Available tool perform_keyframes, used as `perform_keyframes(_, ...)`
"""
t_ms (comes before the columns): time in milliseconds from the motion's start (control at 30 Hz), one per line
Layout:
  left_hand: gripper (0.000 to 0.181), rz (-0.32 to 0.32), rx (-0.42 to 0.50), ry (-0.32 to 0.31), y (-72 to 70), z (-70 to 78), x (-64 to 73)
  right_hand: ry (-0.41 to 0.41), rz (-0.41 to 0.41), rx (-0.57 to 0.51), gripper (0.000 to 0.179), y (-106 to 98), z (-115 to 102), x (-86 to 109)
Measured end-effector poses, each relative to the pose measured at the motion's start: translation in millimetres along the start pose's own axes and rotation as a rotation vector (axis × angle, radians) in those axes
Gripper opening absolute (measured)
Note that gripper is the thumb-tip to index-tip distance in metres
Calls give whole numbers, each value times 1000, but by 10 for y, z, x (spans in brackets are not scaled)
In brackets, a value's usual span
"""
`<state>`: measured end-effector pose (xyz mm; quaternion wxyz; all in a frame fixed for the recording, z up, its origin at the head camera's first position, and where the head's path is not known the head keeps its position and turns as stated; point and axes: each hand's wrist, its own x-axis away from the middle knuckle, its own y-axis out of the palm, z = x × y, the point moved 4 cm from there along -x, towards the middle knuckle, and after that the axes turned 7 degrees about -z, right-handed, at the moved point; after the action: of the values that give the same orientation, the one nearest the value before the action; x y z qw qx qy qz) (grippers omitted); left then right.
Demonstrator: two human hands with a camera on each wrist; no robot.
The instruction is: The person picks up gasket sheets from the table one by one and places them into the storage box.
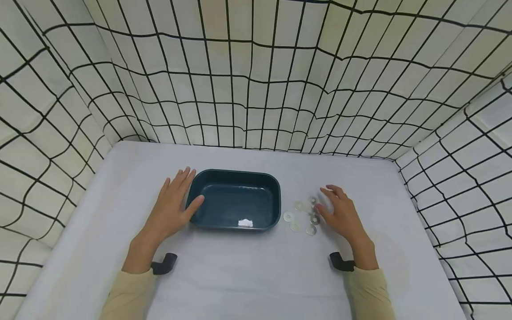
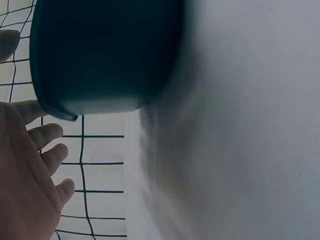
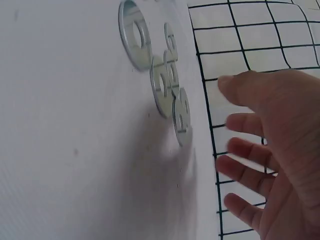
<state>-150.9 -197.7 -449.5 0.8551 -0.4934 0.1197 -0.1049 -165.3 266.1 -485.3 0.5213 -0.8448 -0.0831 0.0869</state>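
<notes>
A dark blue rectangular tray (image 1: 234, 202) with rounded corners lies on the white table. My left hand (image 1: 170, 209) is at its left end, fingers extended along the outside and the thumb reaching over the rim. In the left wrist view, the forefinger (image 2: 31, 111) comes right up to the tray's edge. Several flat metal washers (image 1: 288, 216) lie in a loose cluster to the right of the tray, some overlapping. My right hand (image 1: 340, 213) hovers at the cluster's right side with loosely bent fingers and nothing between them; in the right wrist view a gap separates it from the washers (image 3: 160, 85).
White cloth (image 1: 248, 275) covers the table. Black wire grid (image 1: 240, 84) rises along the back and both sides. A dark angular mount (image 1: 165, 264) sits at the left wrist, and a similar mount (image 1: 341, 262) at the right wrist.
</notes>
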Motion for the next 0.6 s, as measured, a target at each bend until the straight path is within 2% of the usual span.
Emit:
perform_keyframes(133,85,-19,-26,7,154,46,1,41,-25,-13,39,54,-49,-12)
perform_keyframes(300,92,-39,-16,-2,271,50,23,107,-87,23,35,70,-60,9)
perform_keyframes(600,97,-32,-17,-27,329,21,0,172,-151,20,33,56,-31,-4)
